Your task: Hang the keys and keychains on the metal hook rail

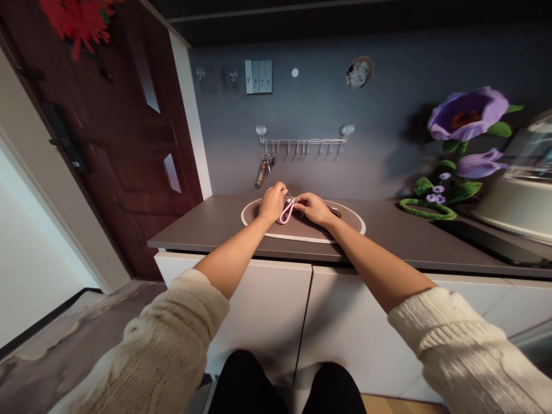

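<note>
Over the brown oval mat (297,236) with a pale rim, my two hands meet at a keychain with a pink loop strap (286,213). My left hand (273,201) is closed, its fingertips pinching small metal parts at the top of the strap. Opposite it, my right hand (313,207) pinches the same keychain from the right side. The pink loop hangs down between the hands. Fingers cover most of the metal parts, so their exact form cannot be made out. A small dark brown item (335,212) lies on the mat, partly hidden behind my right wrist.
A hook rail (304,141) on the grey wall carries a bunch of keys (262,171) at its left end. Purple fabric flowers (469,118) and a big pale appliance (513,201) stand at the right. White cabinet doors (259,305) are below; a dark red door (116,115) is left.
</note>
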Demonstrator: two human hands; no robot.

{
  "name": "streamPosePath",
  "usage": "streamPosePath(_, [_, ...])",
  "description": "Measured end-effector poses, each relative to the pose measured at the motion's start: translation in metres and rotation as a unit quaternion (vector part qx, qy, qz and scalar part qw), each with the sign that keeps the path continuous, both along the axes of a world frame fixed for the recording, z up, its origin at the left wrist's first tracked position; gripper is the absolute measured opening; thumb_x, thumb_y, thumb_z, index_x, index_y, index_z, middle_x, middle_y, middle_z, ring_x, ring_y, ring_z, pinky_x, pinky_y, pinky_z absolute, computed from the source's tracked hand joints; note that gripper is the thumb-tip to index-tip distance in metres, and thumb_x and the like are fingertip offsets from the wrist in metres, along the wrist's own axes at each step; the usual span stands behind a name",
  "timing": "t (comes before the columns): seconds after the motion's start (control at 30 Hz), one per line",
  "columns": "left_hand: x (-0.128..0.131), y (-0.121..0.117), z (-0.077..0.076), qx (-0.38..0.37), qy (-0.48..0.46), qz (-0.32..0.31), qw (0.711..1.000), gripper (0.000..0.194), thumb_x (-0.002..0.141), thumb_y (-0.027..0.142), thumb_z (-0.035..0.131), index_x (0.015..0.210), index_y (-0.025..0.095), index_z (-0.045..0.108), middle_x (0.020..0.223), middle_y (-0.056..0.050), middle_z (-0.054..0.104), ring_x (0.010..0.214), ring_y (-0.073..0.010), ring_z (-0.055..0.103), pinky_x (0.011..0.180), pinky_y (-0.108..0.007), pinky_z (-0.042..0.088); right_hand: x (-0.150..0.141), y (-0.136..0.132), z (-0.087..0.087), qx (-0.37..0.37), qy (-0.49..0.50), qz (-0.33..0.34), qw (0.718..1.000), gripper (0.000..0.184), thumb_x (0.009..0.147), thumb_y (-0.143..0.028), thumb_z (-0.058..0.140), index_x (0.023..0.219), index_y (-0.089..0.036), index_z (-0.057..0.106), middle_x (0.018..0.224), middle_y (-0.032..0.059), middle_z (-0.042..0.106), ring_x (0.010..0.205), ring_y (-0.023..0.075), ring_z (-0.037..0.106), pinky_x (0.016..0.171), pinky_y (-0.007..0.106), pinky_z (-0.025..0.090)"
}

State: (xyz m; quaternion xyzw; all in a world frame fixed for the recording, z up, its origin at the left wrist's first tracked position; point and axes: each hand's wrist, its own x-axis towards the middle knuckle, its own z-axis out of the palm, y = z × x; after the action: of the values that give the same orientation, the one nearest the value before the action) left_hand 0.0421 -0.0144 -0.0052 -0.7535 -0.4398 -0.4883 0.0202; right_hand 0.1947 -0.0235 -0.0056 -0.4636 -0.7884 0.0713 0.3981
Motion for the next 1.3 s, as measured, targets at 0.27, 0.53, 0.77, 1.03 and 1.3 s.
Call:
streamPosePath(0.27, [-0.001, 0.004, -0.001, 0.002, -0.017, 0.019, 1.000, 0.015, 0.086, 0.019, 0.036, 0.084, 0.019, 0.051, 0.083, -0.004, 0.061, 0.081, -0.0151, 0.053, 0.074, -0.026, 0.039, 0.001, 0.000, 0.000, 0.009, 0.074, 0.000, 0.997, 0.015, 0.078, -0.025, 0.048, 0.084, -0.015, 0.058, 0.077, 0.0018, 0.062, 0.067, 0.0112, 0.054, 0.066, 0.024, 0.042])
streamPosePath(0.53, [0.001, 0.005, -0.001, -0.004, 0.004, 0.012, 1.000, 0.014, 0.084, 0.019, 0.039, 0.081, 0.018, 0.053, 0.085, -0.005, 0.061, 0.083, -0.0153, 0.054, 0.076, -0.027, 0.039, 0.002, -0.007, 0.007, 0.120, 0.034, -0.054, 0.991, 0.022, 0.082, -0.025, 0.043, 0.093, -0.016, 0.060, 0.085, 0.0051, 0.064, 0.074, 0.0142, 0.055, 0.072, 0.027, 0.041])
streamPosePath(0.77, [0.001, 0.002, -0.001, 0.012, 0.011, -0.002, 1.000, 0.016, 0.084, 0.025, 0.041, 0.083, 0.017, 0.056, 0.085, -0.005, 0.061, 0.081, -0.0151, 0.053, 0.077, -0.027, 0.039, 0.006, -0.005, 0.008, 0.203, -0.057, -0.089, 0.974, 0.029, 0.085, -0.026, 0.040, 0.099, -0.018, 0.064, 0.090, 0.0090, 0.063, 0.085, 0.0198, 0.052, 0.080, 0.032, 0.038])
streamPosePath(1.03, [0.004, -0.002, 0.000, 0.019, 0.004, -0.044, 0.999, 0.017, 0.081, 0.030, 0.047, 0.086, 0.018, 0.058, 0.081, -0.003, 0.061, 0.078, -0.0131, 0.054, 0.077, -0.026, 0.041, 0.006, -0.005, 0.009, 0.213, -0.103, -0.099, 0.966, 0.033, 0.087, -0.030, 0.038, 0.105, -0.019, 0.063, 0.085, 0.0096, 0.060, 0.082, 0.0206, 0.048, 0.077, 0.031, 0.038])
streamPosePath(1.3, [0.006, -0.008, 0.001, 0.016, 0.003, -0.086, 0.996, 0.027, 0.079, 0.039, 0.049, 0.088, 0.016, 0.061, 0.080, -0.003, 0.063, 0.075, -0.0123, 0.055, 0.075, -0.025, 0.043, 0.005, -0.004, 0.008, 0.202, -0.082, -0.067, 0.974, 0.032, 0.086, -0.027, 0.040, 0.105, -0.018, 0.063, 0.086, 0.0094, 0.060, 0.084, 0.0202, 0.050, 0.077, 0.032, 0.039])
